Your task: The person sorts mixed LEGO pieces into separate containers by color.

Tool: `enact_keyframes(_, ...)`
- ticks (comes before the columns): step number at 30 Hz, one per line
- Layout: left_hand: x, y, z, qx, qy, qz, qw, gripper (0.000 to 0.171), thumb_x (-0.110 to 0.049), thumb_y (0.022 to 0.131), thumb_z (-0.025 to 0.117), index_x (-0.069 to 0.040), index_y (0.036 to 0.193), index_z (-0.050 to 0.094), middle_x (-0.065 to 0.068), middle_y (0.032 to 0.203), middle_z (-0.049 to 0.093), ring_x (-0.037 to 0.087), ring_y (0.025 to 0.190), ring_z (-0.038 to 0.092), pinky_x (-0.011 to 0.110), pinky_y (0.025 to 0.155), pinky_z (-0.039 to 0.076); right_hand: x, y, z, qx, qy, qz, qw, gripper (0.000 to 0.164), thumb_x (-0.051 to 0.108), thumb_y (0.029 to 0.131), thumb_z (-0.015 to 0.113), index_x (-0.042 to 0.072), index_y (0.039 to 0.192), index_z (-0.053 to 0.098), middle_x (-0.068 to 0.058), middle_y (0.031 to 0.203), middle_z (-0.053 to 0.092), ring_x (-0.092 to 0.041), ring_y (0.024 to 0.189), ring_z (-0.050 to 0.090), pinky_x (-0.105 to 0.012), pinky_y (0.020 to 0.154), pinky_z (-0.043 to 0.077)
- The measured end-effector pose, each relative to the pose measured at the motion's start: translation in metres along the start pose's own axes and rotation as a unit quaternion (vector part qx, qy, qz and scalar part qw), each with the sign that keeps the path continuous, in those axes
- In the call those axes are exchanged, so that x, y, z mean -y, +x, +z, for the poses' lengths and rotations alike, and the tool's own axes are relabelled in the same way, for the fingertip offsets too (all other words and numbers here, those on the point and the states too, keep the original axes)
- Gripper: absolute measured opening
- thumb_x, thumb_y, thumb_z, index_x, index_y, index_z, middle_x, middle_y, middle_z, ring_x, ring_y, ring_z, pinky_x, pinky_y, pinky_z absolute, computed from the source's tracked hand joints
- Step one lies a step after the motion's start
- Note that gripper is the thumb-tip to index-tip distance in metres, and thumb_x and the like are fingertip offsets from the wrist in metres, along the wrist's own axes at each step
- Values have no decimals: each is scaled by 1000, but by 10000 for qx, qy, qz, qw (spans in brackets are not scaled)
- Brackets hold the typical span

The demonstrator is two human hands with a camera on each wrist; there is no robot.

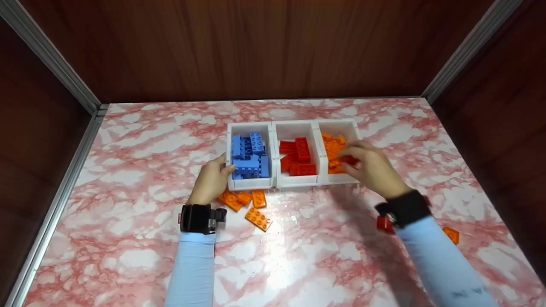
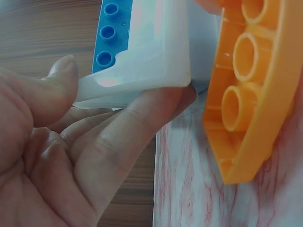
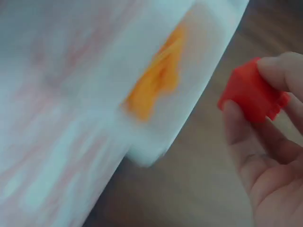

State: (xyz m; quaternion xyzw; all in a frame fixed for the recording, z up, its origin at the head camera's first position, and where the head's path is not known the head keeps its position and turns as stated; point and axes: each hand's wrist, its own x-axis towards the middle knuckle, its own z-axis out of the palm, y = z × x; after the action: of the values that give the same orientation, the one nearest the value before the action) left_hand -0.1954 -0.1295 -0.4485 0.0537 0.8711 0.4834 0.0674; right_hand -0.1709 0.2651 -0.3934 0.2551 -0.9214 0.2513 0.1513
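Note:
Three white bins stand joined in a row. The left bin (image 1: 252, 183) contains blue bricks (image 1: 246, 163), the middle one red bricks (image 1: 302, 149), the right one orange bricks (image 1: 334, 145). My left hand (image 1: 208, 181) grips the left bin's outer wall. In the left wrist view its thumb (image 2: 64, 78) lies along the rim and its fingers (image 2: 128, 132) reach beneath. My right hand (image 1: 372, 167) is over the right bin, pinching a red toy brick (image 3: 248, 90) between thumb and fingertips. That brick is partly covered by the fingers in the head view.
Several loose orange bricks (image 1: 258, 219) lie in front of the left bin. Near my right wrist are a red brick (image 1: 384, 224), partly hidden, and an orange brick (image 1: 451, 235). A brown wooden panel (image 1: 264, 51) closes off the table's back; side panels flank it.

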Motion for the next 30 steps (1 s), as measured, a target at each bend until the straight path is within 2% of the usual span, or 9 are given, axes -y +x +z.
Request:
enact_keyframes(3, 1, 1, 2, -36, 13, 57, 10000, 48, -21, 104, 53, -9, 150, 44, 14, 130, 63, 22, 109, 61, 41, 94, 49, 12, 32, 17, 172, 92, -452, 9988, 21, -3, 81, 78, 3, 102, 74, -13, 108, 64, -26, 98, 61, -37, 81, 55)
enact_keyframes(8, 2, 2, 4, -12, -42, 44, 10000, 44, -20, 104, 53, -12, 147, 49, 12, 125, 66, 22, 107, 63, 42, 95, 49, 23, 65, 35, 496, 253, -667, 9962, 25, -8, 85, 71, 1, 108, 72, -15, 113, 62, -27, 104, 58, -38, 85, 53)
enact_keyframes(12, 1, 2, 4, 19, -111, 42, 9999, 45, -21, 104, 53, -12, 148, 48, 12, 125, 66, 22, 106, 64, 41, 93, 50, 27, 73, 35, 495, 286, -726, 9957, 29, -9, 87, 68, 3, 113, 70, -16, 118, 60, -27, 108, 57, -40, 89, 52)
enact_keyframes(15, 1, 2, 3, -23, -104, 36, 9999, 45, -21, 104, 53, -12, 147, 48, 11, 125, 66, 21, 106, 64, 40, 93, 50, 25, 68, 28, 399, 232, -754, 9961, 29, -9, 85, 70, 1, 112, 70, -18, 119, 60, -30, 109, 58, -42, 88, 52)
enact_keyframes(19, 1, 3, 2, -38, -87, -12, 10000, 44, -22, 104, 53, -12, 147, 49, 11, 124, 67, 20, 103, 64, 39, 90, 52, 13, 42, 13, 420, 120, -557, 9975, 32, -10, 82, 73, 2, 111, 70, -17, 120, 60, -31, 108, 58, -44, 85, 54)
enact_keyframes(25, 0, 3, 2, 16, -61, -10, 10000, 44, -23, 104, 53, -13, 147, 49, 11, 124, 67, 22, 97, 65, 38, 81, 54, -17, -32, -9, 686, -269, -158, 9972, 33, -9, 78, 78, 6, 107, 71, -12, 114, 64, -27, 97, 63, -42, 77, 55)
enact_keyframes(30, 0, 2, 2, -30, 62, 73, 9999, 48, -20, 104, 53, -7, 150, 44, 15, 130, 63, 22, 109, 61, 40, 93, 50, -30, -96, -16, 885, -491, 288, 9945, 27, 1, 80, 81, 7, 105, 72, -9, 108, 65, -26, 94, 65, -43, 76, 56)
